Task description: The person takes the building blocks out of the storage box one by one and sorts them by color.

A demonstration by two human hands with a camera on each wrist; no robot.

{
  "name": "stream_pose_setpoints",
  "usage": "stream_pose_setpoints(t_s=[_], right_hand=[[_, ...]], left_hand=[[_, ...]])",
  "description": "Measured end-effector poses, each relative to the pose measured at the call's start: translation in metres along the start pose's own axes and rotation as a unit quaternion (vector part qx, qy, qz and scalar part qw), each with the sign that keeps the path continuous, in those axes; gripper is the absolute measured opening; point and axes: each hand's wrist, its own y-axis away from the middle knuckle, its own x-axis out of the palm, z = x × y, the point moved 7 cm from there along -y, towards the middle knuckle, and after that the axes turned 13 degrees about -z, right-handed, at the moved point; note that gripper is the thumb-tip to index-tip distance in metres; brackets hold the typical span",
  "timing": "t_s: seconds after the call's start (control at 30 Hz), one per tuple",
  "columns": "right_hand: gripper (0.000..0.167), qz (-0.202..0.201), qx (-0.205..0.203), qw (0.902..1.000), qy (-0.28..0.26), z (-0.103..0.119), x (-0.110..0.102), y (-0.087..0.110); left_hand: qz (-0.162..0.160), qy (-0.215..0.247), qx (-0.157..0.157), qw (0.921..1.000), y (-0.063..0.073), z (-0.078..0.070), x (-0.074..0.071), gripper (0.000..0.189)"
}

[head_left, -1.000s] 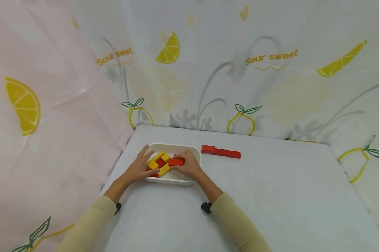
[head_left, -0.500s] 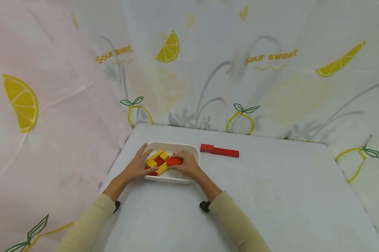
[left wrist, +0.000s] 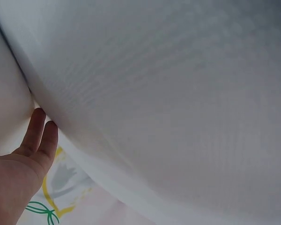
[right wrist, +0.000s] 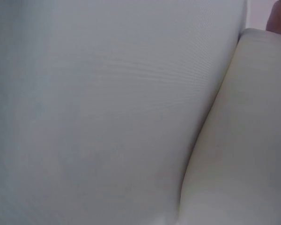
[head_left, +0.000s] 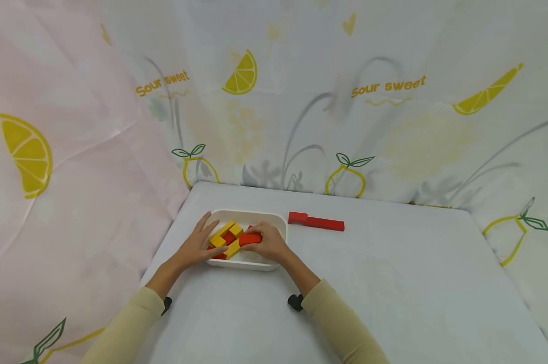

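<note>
My right hand [head_left: 270,243] pinches a red block [head_left: 250,238] between thumb and fingers, over the inside of a white tray [head_left: 280,227]. Yellow blocks [head_left: 233,247] and a few red ones lie grouped in the tray's left half, with a red piece [head_left: 229,237] framed among the yellow. At the tray's left end, my left hand [head_left: 195,248] has its fingers spread along the rim, and its thumb reaches over the blocks. In the left wrist view, two straight fingers [left wrist: 48,143] of it lie against the tray wall [left wrist: 7,89]. The right wrist view shows mostly tabletop and tray wall.
Behind and right of the tray lie a short red block [head_left: 298,218] and a longer red bar [head_left: 326,223], end to end. The table [head_left: 392,273] has a white cover. Cloth walls [head_left: 274,101] with lemon prints stand at the back and left.
The view shifts slightly. My right hand keeps the red block close to the yellow ones, and the left hand stays at the tray's left end.
</note>
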Motion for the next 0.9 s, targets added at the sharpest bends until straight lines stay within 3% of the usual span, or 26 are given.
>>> stream_pose_setpoints(t_s=[0.33, 0.63, 0.9], right_hand=[[0.039, 0.006, 0.005, 1.0, -0.004, -0.0019, 0.0047, 0.0067], [0.04, -0.011, 0.009, 0.9997, -0.019, -0.0012, -0.0034, 0.0034], [0.04, -0.013, -0.005, 0.9997, -0.021, 0.0014, -0.0013, 0.0013]], left_hand=[[0.003, -0.003, -0.004, 1.0, 0.0073, 0.0027, 0.0039, 0.094], [-0.007, -0.008, 0.009, 0.9999, 0.0015, -0.0037, 0.0006, 0.093], [-0.004, -0.006, -0.003, 1.0, 0.001, 0.0008, 0.0002, 0.093]])
